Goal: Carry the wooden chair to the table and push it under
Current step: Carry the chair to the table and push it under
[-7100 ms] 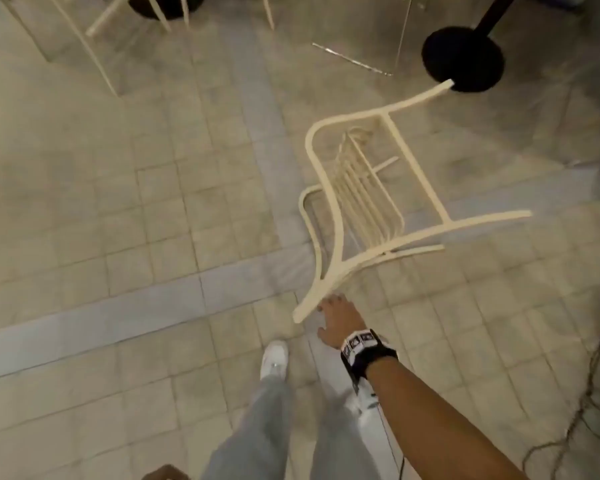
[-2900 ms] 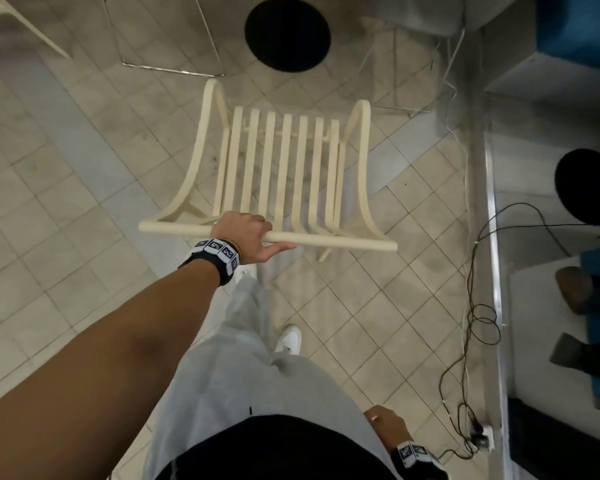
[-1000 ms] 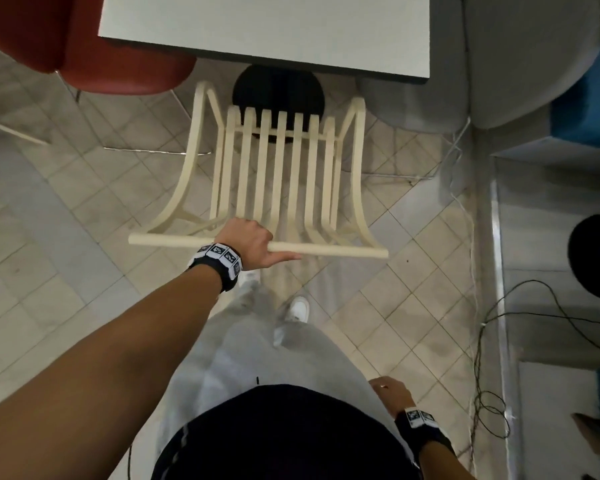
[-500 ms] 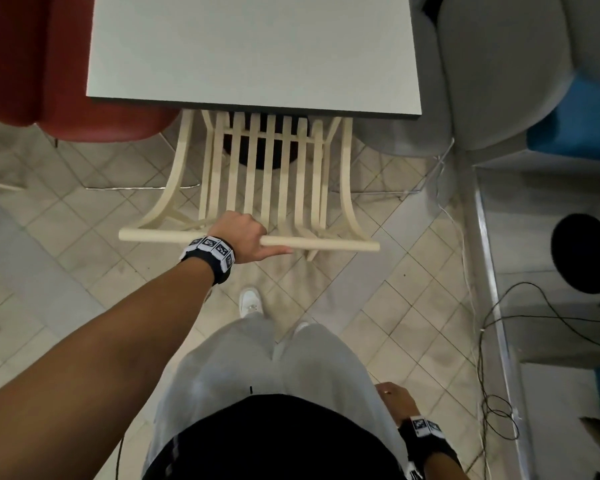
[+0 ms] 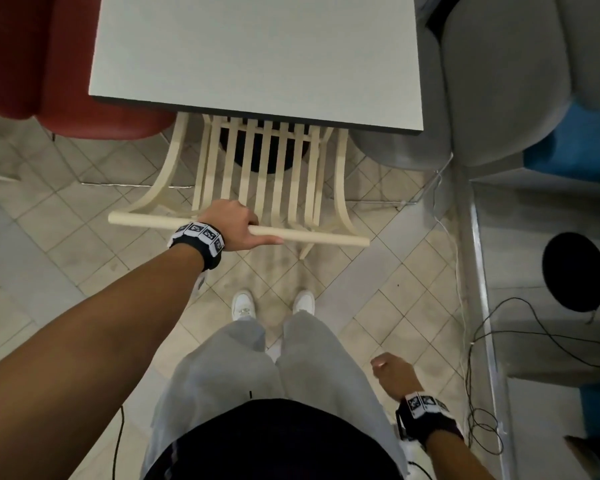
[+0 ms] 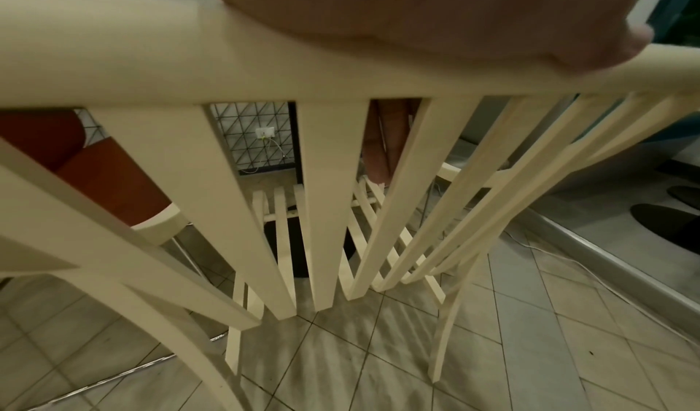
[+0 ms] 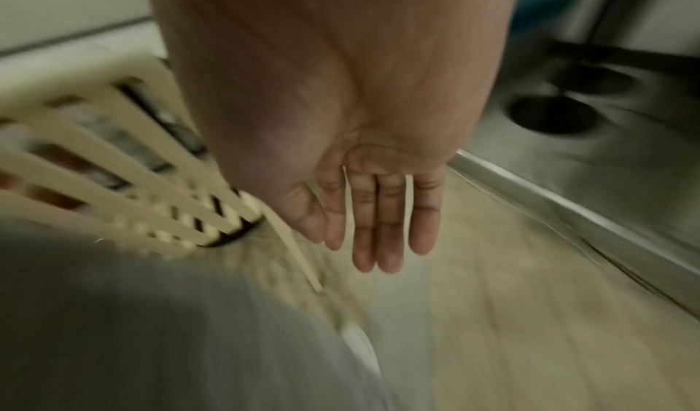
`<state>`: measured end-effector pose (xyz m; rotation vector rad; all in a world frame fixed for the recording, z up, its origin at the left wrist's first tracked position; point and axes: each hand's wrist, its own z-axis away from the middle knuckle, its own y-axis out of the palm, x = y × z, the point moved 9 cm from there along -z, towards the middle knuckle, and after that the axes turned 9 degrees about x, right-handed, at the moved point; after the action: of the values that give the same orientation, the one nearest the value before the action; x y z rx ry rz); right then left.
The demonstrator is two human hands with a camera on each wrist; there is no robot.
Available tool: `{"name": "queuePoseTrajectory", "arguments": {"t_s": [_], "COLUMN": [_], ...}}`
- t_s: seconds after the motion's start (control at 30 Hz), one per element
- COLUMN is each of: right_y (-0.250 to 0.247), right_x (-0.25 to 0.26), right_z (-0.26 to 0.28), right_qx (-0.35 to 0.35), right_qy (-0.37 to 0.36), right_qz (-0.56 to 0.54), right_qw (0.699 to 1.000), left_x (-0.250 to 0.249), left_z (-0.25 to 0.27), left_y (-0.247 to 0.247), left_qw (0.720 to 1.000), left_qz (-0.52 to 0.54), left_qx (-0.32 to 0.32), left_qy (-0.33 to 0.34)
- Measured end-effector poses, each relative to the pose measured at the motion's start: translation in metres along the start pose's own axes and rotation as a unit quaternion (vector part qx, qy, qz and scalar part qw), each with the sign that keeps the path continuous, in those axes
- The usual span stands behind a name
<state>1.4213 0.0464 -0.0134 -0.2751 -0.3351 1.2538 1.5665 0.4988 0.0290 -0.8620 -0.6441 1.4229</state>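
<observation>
The cream slatted wooden chair (image 5: 284, 174) stands on the tiled floor with the front of its seat under the near edge of the grey table (image 5: 257, 53). My left hand (image 5: 234, 225) grips the chair's top back rail (image 5: 319, 237), thumb along the rail. In the left wrist view the palm wraps that rail (image 6: 235, 64) above the back slats, and fingers show behind them. My right hand (image 5: 390, 370) hangs by my hip, holding nothing; the right wrist view shows its fingers (image 7: 382, 232) straight and relaxed.
A red seat (image 5: 66, 81) stands left of the table, a grey padded seat (image 5: 499, 81) to the right. The table's black round base (image 5: 264, 150) lies under the chair seat. A metal-edged step (image 5: 478, 271) and loose cables (image 5: 492, 341) run along the right.
The chair has slid forward, its seat going further under the table edge. My left hand keeps its grip on the back rail. My right hand has stayed at my side.
</observation>
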Motion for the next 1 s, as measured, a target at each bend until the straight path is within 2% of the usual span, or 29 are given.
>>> {"name": "queuePoseTrajectory", "arguments": {"t_s": [0.13,0.23,0.3,0.4,0.47,0.53,0.67,0.7,0.8,1.0], "right_y": [-0.088,-0.148,-0.171,-0.184,-0.176,-0.165,-0.143,-0.139,-0.135,-0.126], "right_x": [0.077,0.159,0.207,0.27,0.294,0.302,0.288,0.281,0.27,0.253], "right_z": [-0.008,0.003,0.012,0.016,0.004,-0.01,-0.035,-0.038,-0.029,-0.013], "right_qx": [-0.102,-0.228,-0.271,-0.27,-0.208,-0.136,-0.077,-0.087,-0.176,-0.246], "right_qy": [-0.115,-0.246,-0.292,-0.306,-0.279,-0.236,-0.185,-0.179,-0.195,-0.209], "right_qz": [0.026,0.054,0.079,0.192,0.261,0.283,0.273,0.267,0.258,0.18], "right_qw": [0.988,0.94,0.914,0.892,0.9,0.92,0.941,0.943,0.93,0.929], "left_x": [0.024,0.058,0.08,0.111,0.128,0.142,0.153,0.153,0.151,0.146], "left_z": [0.015,0.043,0.067,0.097,0.114,0.128,0.139,0.139,0.141,0.151], "left_y": [0.005,0.013,0.015,0.022,0.028,0.031,0.029,0.029,0.029,0.032], "left_qw": [0.995,0.982,0.971,0.959,0.954,0.952,0.948,0.945,0.939,0.936], "left_qz": [0.073,0.129,0.139,0.149,0.156,0.157,0.193,0.201,0.209,0.231], "left_qx": [-0.032,-0.08,-0.122,-0.147,-0.145,-0.139,-0.144,-0.146,-0.163,-0.165], "left_qy": [-0.054,-0.115,-0.149,-0.189,-0.21,-0.221,-0.21,-0.213,-0.22,-0.207]}}
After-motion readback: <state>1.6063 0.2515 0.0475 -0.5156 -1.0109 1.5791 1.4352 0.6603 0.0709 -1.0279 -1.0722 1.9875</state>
